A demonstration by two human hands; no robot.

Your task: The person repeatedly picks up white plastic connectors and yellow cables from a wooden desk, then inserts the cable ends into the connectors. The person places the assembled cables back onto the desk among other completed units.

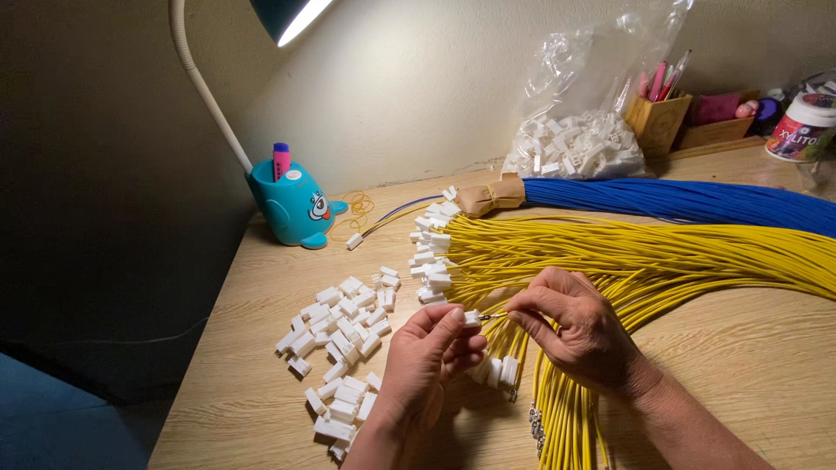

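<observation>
Lamplit wooden desk (749,348) carries a yellow wire bundle (644,257) and a scatter of loose white connectors (344,326). Left hand (427,361) pinches one white connector housing (471,318) at its fingertips; right hand (570,331) pinches a yellow wire end (496,316) just beside it.

Wooden table (749,348) with loose white connectors (340,335), yellow wires (662,257), blue wires (697,200), teal lamp base (294,207).
</observation>
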